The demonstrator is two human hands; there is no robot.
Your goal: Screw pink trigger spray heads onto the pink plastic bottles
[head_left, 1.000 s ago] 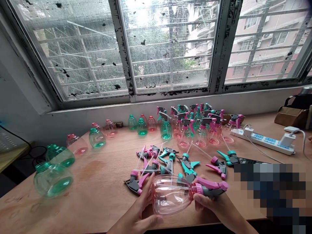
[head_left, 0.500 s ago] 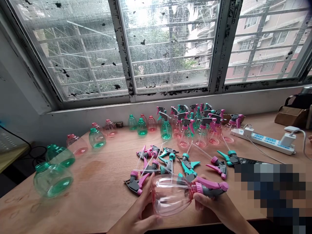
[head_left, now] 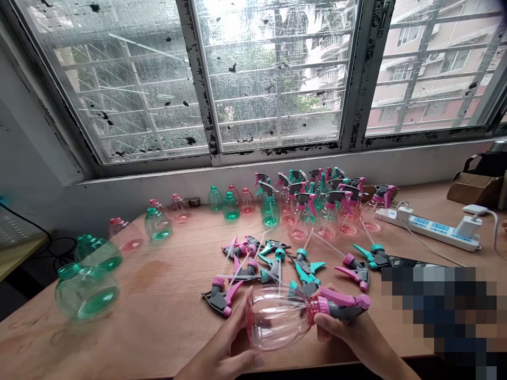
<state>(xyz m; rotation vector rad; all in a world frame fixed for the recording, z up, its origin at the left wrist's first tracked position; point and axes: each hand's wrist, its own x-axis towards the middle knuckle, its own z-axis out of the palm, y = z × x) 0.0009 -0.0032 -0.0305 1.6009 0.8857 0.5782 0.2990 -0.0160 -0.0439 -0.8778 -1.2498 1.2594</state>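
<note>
A clear pink spray bottle lies sideways between my hands above the front of the table. Its pink and grey trigger sprayer sits on the neck, pointing right. My left hand is wrapped round the bottle's base end. At the collar, my right hand grips with its thumb in front; its other fingers are partly hidden behind. Just beyond the bottle lie several loose sprayer heads, among them a pink one and a teal one, with thin white dip tubes.
Several green bottles and pink bottles without sprayers stand on the left and at the back. Bottles with sprayers cluster by the window wall. On the right are a white power strip with cables, a brown bag and a blurred-out patch.
</note>
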